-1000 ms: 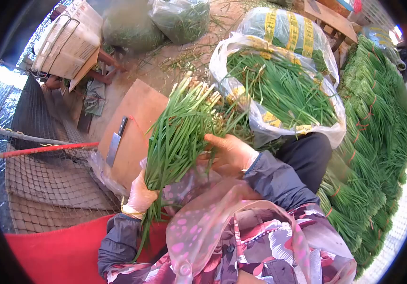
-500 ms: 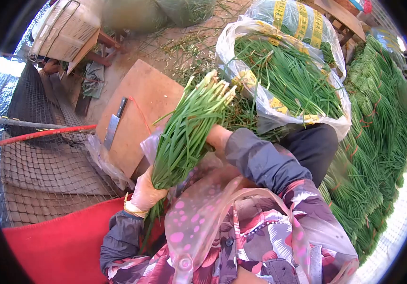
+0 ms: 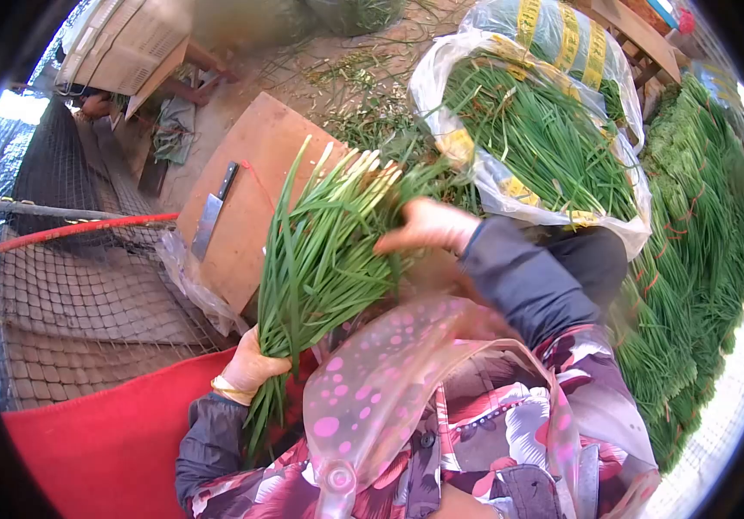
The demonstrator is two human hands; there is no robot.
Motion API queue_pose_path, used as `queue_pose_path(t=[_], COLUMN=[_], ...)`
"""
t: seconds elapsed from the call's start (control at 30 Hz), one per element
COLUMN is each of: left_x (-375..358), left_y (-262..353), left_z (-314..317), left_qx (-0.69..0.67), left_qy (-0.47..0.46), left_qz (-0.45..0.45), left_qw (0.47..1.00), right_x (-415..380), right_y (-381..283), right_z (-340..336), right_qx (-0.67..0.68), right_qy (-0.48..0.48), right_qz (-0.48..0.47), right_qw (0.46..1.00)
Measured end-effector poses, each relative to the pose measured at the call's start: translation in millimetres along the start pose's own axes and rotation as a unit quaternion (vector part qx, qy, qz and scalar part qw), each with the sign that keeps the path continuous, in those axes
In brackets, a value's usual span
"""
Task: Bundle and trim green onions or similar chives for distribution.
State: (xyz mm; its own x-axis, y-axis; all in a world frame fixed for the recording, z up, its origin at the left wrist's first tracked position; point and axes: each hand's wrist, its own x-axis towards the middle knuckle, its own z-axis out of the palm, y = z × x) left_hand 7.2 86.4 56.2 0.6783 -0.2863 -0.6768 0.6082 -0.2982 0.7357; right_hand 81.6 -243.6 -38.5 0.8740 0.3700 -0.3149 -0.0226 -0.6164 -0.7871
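My left hand is wrapped round the leafy lower part of a bunch of long green stalks, whose pale ends point up and away from me. The bunch is fanned out above the front of the wooden board. At the bunch's right side is my right hand, thumb and fingers apart, with loose greens blurred just beyond its fingers. A knife with a black handle lies on the board's left part, beside a thin red strip.
A white plastic bag full of greens stands at the upper right. Bundled greens are piled along the right. A crate is at the upper left, netting and red cloth at the left. Scraps litter the ground.
My right hand has come off the bunch, moved right and opened. My left hand has lowered slightly leftward with the bunch, which is now spread wider.
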Motion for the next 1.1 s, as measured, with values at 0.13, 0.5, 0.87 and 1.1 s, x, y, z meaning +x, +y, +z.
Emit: queue_pose_path(t=[0.13, 0.5, 0.87, 1.1], left_x=[4, 8, 35, 48], left_y=[4, 3, -1, -1], left_z=[10, 13, 25, 29], left_qx=[-0.006, -0.008, 0.043, 0.325], left_qy=[-0.016, -0.029, 0.063, 0.132], left_qz=[0.024, -0.008, 0.141, 0.232], left_qw=[1.000, 1.000, 0.987, 0.907], right_x=[22, 12, -38, -12], right_y=[44, 148, 28, -3], right_z=[4, -77, -53, 8], right_qx=[0.259, 0.401, 0.577, 0.527], right_qy=[0.076, 0.260, 0.079, 0.094], right_qz=[0.014, 0.113, 0.053, 0.082], right_qw=[0.963, 0.871, 0.811, 0.841])
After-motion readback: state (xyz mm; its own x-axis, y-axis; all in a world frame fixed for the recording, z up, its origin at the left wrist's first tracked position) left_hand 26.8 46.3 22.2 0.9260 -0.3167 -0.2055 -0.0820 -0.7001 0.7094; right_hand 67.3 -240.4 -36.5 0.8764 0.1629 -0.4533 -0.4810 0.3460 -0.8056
